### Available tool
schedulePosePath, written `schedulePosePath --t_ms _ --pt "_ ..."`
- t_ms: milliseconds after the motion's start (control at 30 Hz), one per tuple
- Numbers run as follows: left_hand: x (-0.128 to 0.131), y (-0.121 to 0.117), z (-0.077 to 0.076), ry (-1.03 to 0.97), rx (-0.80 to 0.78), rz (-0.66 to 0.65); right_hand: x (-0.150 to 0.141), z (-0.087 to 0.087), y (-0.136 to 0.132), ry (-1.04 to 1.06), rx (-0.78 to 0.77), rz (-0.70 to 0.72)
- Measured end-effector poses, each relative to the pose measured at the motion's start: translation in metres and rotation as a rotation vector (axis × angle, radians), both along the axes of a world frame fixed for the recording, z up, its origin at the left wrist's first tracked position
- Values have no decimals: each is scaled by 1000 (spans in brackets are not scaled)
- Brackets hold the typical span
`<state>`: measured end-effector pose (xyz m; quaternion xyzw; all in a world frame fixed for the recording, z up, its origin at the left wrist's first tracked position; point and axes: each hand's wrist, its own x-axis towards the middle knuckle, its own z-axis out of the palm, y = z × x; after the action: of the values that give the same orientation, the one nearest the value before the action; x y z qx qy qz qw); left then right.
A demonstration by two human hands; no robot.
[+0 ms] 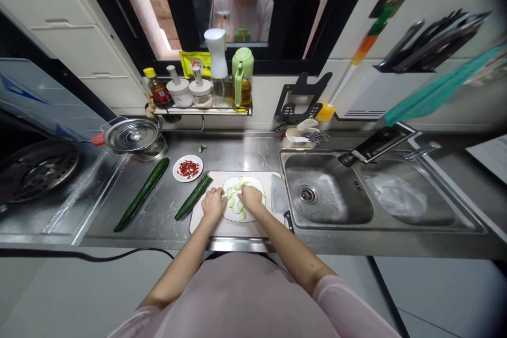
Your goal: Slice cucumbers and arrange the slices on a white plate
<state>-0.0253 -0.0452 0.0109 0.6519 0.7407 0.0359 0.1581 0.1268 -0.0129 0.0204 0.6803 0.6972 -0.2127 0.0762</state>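
Note:
A white plate [257, 212] with pale green cucumber slices [242, 216] spread over it sits on a light cutting board [216, 228]. My left hand [214, 204] is at the plate's left edge, its fingers curled closed; what they hold, if anything, is hidden. Over the plate's right part reaches my right hand [251, 198], fingers pinched down on a cucumber slice among the others. A cut piece of cucumber [193, 198] lies just left of my left hand, partly on the board. Along the board's right side lies a kitchen knife [279, 193], its black handle toward me.
A whole cucumber [141, 195] and a small white dish [178, 175] of red bits lie to the left, near a lidded steel pot [152, 149]. Bottles and jars fill a wall rack [186, 111]. On the right is a double sink [330, 211] with a faucet [380, 145].

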Motion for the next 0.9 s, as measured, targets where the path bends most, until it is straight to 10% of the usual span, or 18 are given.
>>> schedulePosePath --t_ms 900 --pt "2 3 -9 -35 9 57 -17 2 1 56 -33 39"
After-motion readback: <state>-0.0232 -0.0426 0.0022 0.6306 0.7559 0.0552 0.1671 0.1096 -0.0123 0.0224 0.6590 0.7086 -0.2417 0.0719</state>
